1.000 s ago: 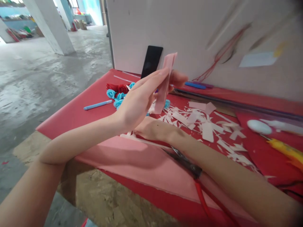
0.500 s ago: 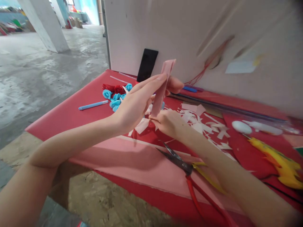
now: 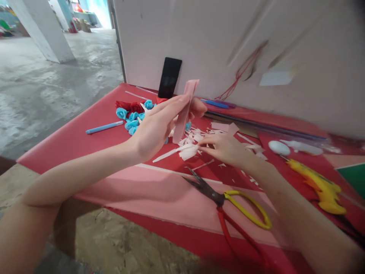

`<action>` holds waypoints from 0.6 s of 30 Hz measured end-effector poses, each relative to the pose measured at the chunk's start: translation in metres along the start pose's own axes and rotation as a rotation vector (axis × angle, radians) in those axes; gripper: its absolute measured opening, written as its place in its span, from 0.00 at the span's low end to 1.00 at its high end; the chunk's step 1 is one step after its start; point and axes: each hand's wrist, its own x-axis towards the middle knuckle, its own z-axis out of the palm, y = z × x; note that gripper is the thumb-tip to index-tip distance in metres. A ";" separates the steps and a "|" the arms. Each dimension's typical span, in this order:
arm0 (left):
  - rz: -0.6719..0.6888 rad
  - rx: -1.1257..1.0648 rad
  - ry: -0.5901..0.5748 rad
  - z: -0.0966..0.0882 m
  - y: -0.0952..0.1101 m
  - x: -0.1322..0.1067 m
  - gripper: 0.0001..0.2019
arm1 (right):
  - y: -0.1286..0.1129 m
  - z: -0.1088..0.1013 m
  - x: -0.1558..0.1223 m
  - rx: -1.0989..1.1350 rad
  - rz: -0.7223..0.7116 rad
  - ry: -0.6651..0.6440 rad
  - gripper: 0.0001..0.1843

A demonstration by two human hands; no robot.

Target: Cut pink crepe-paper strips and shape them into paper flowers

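The fingers of a left hand (image 3: 155, 131) are closed on a pink strip (image 3: 181, 123), narrow, flat and pale, its upper end jutting above the grip and its lower end slanting down toward the near left, held up over a red-covered table (image 3: 71, 131). To the right, the thumb and forefinger of the right hand (image 3: 229, 150) are nearly together at the edge of a heap of pale scraps (image 3: 188, 152); whether they have hold of a piece cannot be told. The left wrist is bent, the hand angled up and away, the forearm slanting in from the near left. The right hand reaches low, palm down, its forearm running in from the near right. Scissors (image 3: 218, 198) with one yellow and one red handle lie spread on a pink sheet (image 3: 148, 190) at the near side. Blue rosettes (image 3: 132, 124) sit beyond the left hand, a yellow glue gun (image 3: 316, 184) far to the right.
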 end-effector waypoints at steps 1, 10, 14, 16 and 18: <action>0.003 0.003 -0.003 0.000 0.000 0.000 0.15 | -0.002 -0.003 -0.001 0.016 -0.001 0.014 0.10; -0.008 -0.040 0.010 0.001 -0.003 0.000 0.16 | -0.034 0.017 0.019 0.093 -0.147 0.002 0.11; -0.037 -0.073 -0.023 0.001 -0.002 0.000 0.18 | -0.032 0.031 0.028 0.003 -0.184 -0.053 0.08; -0.055 -0.076 -0.029 0.001 -0.002 -0.001 0.18 | -0.034 0.030 0.030 -0.008 -0.215 -0.092 0.10; -0.036 -0.075 -0.022 0.002 -0.001 -0.001 0.17 | -0.037 0.025 0.031 -0.001 -0.260 -0.167 0.16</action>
